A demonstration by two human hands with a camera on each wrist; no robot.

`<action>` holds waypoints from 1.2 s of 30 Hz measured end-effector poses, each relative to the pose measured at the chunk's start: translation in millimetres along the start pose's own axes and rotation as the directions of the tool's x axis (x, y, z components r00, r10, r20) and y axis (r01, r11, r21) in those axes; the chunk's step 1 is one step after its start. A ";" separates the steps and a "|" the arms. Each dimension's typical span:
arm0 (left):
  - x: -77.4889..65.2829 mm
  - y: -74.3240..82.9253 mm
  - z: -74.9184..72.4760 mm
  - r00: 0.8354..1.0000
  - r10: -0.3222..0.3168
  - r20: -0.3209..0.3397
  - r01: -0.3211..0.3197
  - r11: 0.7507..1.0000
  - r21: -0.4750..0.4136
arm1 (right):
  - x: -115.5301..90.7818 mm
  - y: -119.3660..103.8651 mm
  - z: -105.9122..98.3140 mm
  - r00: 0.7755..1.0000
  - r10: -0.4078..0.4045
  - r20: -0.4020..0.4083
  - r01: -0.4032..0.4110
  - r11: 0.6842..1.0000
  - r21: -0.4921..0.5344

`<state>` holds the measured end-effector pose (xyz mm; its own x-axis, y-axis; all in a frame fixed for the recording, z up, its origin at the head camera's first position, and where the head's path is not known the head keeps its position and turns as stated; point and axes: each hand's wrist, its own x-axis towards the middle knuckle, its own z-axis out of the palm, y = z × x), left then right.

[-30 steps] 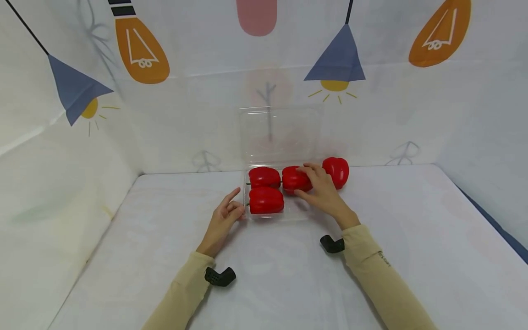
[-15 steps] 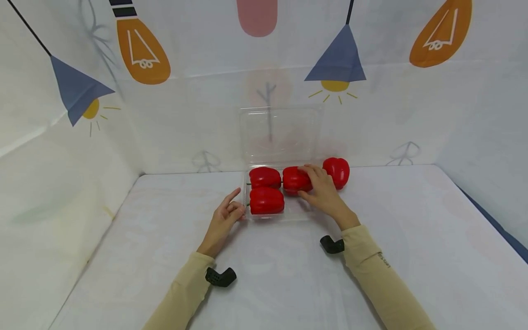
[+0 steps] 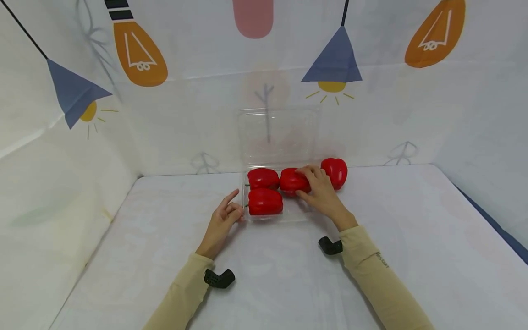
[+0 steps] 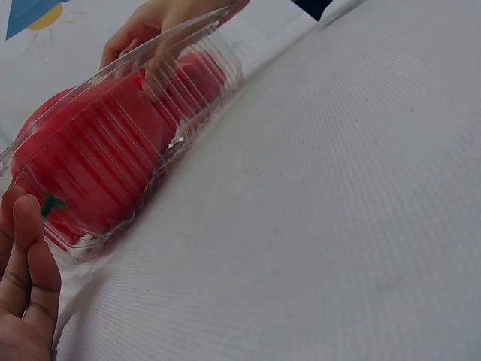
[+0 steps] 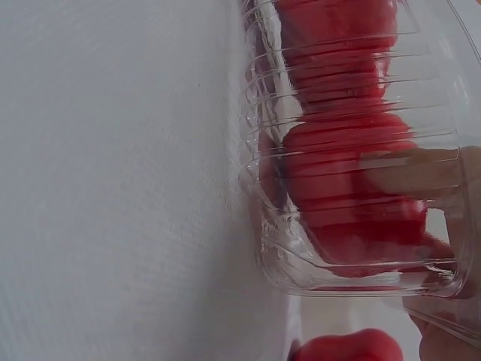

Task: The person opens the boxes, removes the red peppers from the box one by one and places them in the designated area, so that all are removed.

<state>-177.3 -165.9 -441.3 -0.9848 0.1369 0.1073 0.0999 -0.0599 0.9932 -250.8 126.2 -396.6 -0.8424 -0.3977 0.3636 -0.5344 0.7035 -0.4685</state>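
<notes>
Two red bell peppers lie on their sides at the left of a clear plastic clamshell box (image 3: 294,215), a back one (image 3: 263,178) and a front one (image 3: 265,201). At the box's back right, my right hand (image 3: 323,195) grips a third bell pepper (image 3: 292,182), thumb in front and fingers behind. Through the clear wall in the right wrist view, a finger (image 5: 417,171) shows against that pepper (image 5: 353,180). My left hand (image 3: 222,222) touches the box's left side, index finger raised. In the left wrist view its fingertips (image 4: 28,214) meet the box wall by a green stem.
Another red bell pepper (image 3: 335,173) stands outside the box, just right of my right hand. The transparent lid (image 3: 278,133) is raised against the printed cloth wall behind. White cloth covers the table (image 3: 268,275).
Both hands and all the peppers keep their places. Only the head view has shifted slightly.
</notes>
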 end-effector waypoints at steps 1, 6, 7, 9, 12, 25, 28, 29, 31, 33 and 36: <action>0.0 0.1 0.1 1.000 0.001 -0.001 -0.001 1.000 0.002 | -0.1 0.2 0.3 1.000 -0.002 -0.001 0.002 1.000 0.000; -0.2 0.5 0.2 1.000 -0.006 -0.007 0.006 1.000 0.009 | -0.9 0.6 0.5 1.000 -0.009 -0.004 0.009 1.000 0.009; -0.3 0.4 0.2 1.000 -0.008 -0.008 0.008 1.000 0.012 | -1.1 0.6 0.4 1.000 -0.011 -0.005 0.012 1.000 0.011; -0.6 0.5 0.1 1.000 -0.018 -0.010 0.018 1.000 0.014 | -1.5 1.0 0.2 1.000 -0.013 -0.007 0.013 1.000 0.015; -1.1 0.4 -0.3 0.999 -0.031 -0.009 0.032 0.999 0.021 | -2.1 1.0 -0.8 1.000 -0.010 -0.015 0.010 1.000 0.023; -1.6 5.1 -0.3 0.998 -0.065 -0.005 0.065 0.998 0.024 | -5.0 -1.9 -11.6 0.993 -0.034 -0.110 0.043 0.996 0.073; -1.9 5.9 0.3 0.997 -0.071 -0.011 0.071 0.997 0.022 | -5.9 -1.9 -13.5 0.993 -0.029 -0.119 0.039 0.996 0.077; -1.3 3.5 -0.2 0.998 -0.068 -0.012 0.068 0.997 0.024 | -6.2 -1.7 -14.0 0.993 -0.026 -0.118 0.035 0.996 0.081; -1.9 3.9 -0.1 0.997 -0.072 -0.014 0.073 0.997 0.024 | -7.6 -1.5 -15.2 0.994 -0.012 -0.112 0.023 0.996 0.092; -2.4 3.8 -0.3 0.997 -0.072 -0.013 0.072 0.997 0.029 | -8.9 -1.6 -16.8 0.995 0.011 -0.104 0.001 0.994 0.108; -2.9 2.5 -1.0 0.998 -0.065 -0.013 0.066 0.997 0.039 | -10.0 -1.1 -18.5 0.994 0.040 -0.098 -0.027 0.992 0.126</action>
<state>-174.4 -167.4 -439.2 -0.9910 0.1275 0.0416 0.0404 -0.0120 0.9991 -240.5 140.3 -384.8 -0.8521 -0.3098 0.4218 -0.5156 0.6346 -0.5757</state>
